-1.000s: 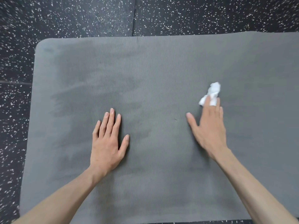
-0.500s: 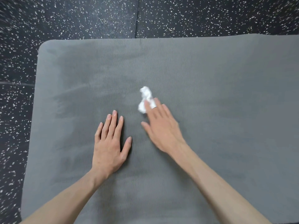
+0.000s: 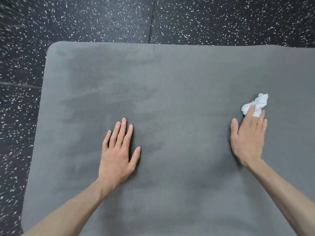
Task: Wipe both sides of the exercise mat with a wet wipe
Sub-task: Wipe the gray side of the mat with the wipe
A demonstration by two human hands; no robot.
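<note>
Black speckled floor (image 3: 102, 19) with seams

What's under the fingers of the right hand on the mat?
A crumpled white wipe lies under the right hand's straight fingers, pressed onto the grey mat. Most of the wipe pokes out past the fingertips; the part beneath them is covered.

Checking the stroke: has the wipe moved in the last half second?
Yes. The wet wipe under the right hand swept rightward across the mat, away from the planted left hand.
</note>
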